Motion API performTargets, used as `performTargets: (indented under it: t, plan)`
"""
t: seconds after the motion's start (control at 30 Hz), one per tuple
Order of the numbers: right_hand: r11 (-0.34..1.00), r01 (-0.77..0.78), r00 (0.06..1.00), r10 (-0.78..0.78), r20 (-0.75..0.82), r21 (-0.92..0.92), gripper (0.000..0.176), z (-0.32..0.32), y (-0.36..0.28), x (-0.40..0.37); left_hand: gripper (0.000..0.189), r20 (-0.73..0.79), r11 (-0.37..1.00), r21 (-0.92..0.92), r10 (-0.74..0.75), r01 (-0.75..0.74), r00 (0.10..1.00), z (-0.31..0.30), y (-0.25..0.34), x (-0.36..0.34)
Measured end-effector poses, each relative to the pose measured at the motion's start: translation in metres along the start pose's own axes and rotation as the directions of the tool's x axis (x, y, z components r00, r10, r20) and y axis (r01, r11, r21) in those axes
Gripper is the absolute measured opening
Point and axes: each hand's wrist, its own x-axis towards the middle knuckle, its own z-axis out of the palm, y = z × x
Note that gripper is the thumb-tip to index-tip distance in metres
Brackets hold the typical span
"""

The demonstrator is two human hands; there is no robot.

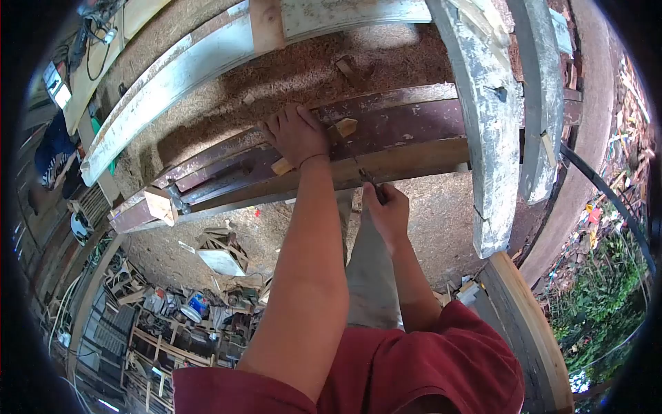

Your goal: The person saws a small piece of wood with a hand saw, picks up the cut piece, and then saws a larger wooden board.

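My left hand (296, 134) lies with its fingers stretched over a small light wood strip (344, 127) and a dark reddish beam (414, 124). The strip crosses the beam at a slant, its two ends showing on either side of the hand. Close to the beam's near edge, my right hand (387, 210) is closed round a slim, dark-handled tool (367, 176). A thin tip points from the tool toward the beam; its exact kind is too small to make out. Farther left, a hammer-like metal head (176, 200) rests beside a wood block (160, 205) on the beam.
A curved whitish plank (172, 86) arches behind the beam. Two weathered grey timbers (493, 159) cross it on the right. Sawdust covers the ground, with wood scraps (224, 252), a blue-and-white bucket (195, 306) and a black hose (610, 200) around.
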Motion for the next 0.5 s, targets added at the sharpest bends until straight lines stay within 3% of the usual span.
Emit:
performTargets:
  t: [0.1, 0.27, 0.5]
  plan:
    - [1.0, 0.0, 1.0, 0.0, -0.01, 0.016, 0.046, 0.003, -0.01, 0.001, 0.038, -0.018, 1.0, -0.003, -0.007, 0.007, 1.0, 0.006, -0.004, 0.0]
    - [0.999, -0.026, 0.999, 0.027, 0.03, -0.039, 0.048, -0.006, 0.034, -0.02, 0.038, -0.008, 1.0, 0.019, -0.024, 0.024, 1.0, 0.01, -0.004, -0.001]
    - [0.998, 0.012, 1.0, -0.011, -0.003, 0.067, 0.049, -0.005, 0.043, -0.021, 0.039, 0.007, 1.0, 0.012, -0.007, 0.007, 1.0, 0.003, -0.002, -0.002]
